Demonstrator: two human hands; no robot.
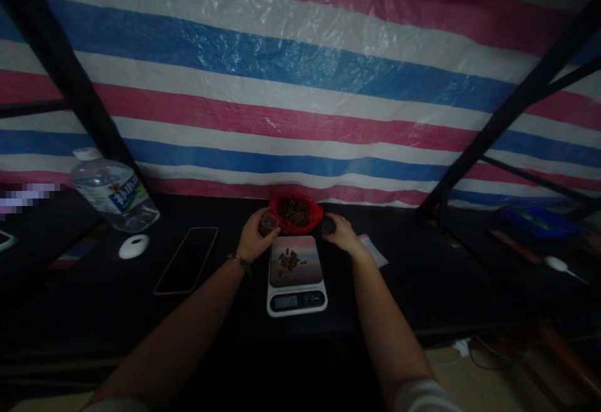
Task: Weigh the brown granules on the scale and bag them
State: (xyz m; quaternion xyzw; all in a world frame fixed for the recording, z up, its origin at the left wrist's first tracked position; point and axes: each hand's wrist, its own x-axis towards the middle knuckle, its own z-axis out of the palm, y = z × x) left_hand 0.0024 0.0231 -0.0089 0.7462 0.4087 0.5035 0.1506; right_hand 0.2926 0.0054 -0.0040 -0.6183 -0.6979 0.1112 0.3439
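Note:
My left hand (253,238) is closed round a small clear cup (269,223) left of a red bowl-like container (313,219). Small brown pieces (293,211), perhaps seeds or nuts, fill that container. On its right side, my right hand (344,235) grips a small dark round object (328,226) that looks like a lid. Between my forearms lies a white digital kitchen scale (297,309). A loose heap of brown pieces (290,262) rests on its plate. The digits on its display are too dim to read.
A large clear bottle (115,190), a white mouse (134,247) and a phone (186,262) are on the left. Right of my right hand lies a white packet (374,250). A blue tray (539,222) sits farther right. Striped sheeting (300,86) hangs behind the black table.

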